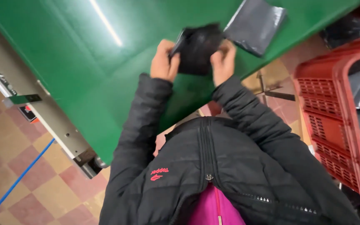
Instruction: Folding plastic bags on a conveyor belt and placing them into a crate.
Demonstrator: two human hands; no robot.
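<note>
Green table (pixel 84 71), checkered floor. Both hands clamped on black bundle (pixel 198 48) above table edge: left hand (pixel 164 61) and right hand (pixel 223 62) at its sides. Looks soft, light, floppy; best gripped at edges. Grey poly bag (pixel 255 25) nearby, red crate (pixel 334 112) right.

Single head-worn view; looks steeply down, close over the green table (pixel 84 62).
</note>
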